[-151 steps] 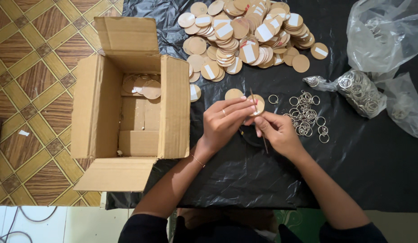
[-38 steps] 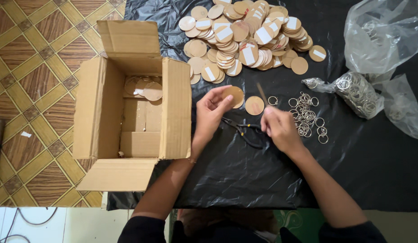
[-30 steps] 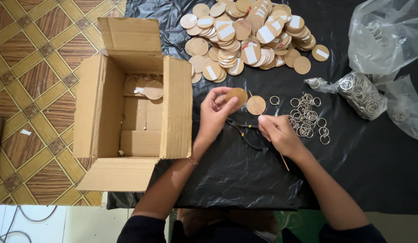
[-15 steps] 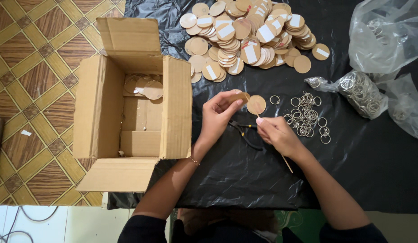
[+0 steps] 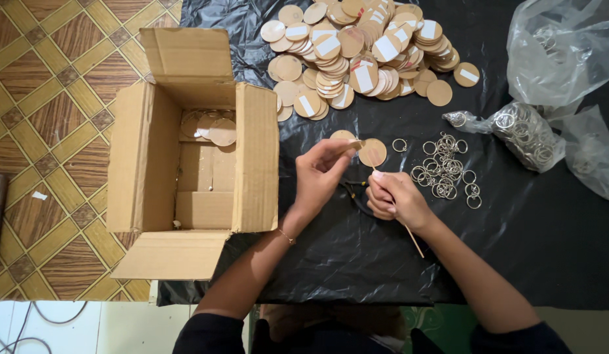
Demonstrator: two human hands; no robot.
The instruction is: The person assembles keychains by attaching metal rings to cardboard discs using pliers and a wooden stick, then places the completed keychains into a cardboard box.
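Left hand (image 5: 324, 176) sits mid-frame, fingers pinched narrow at the tips near a wooden disc (image 5: 372, 152); can't tell if the pinch actually holds the disc or something smaller at its edge. Right hand (image 5: 393, 196) is just right of it, fist closed around a thin stick (image 5: 409, 233). Stick's long axis runs diagonal: upper end points up-left toward the disc, lower end juts out of the fist toward lower right. Disc lies flat on the black sheet (image 5: 514, 236), just above both hands; a second disc (image 5: 342, 136) peeks out beside the left fingertips. Dark pliers-like tool (image 5: 354, 192) lies between the hands, mostly hidden.

Surroundings:
- Open box (image 5: 186, 164) at left, its right wall close to the left wrist; a few discs in its top end. Tight on that side.
- Big disc pile (image 5: 357, 46) at upper centre, some with white labels; well apart from the hands.
- Loose key rings (image 5: 445, 172) just right of the right hand, near it but not touching.
- Bag of rings (image 5: 524, 134) further right; larger clear bag (image 5: 560, 46) at upper right.
- Open sheet below and lower right of the hands; sheet edge runs along the lower frame.
- Tiled floor (image 5: 49, 98) left of the box.
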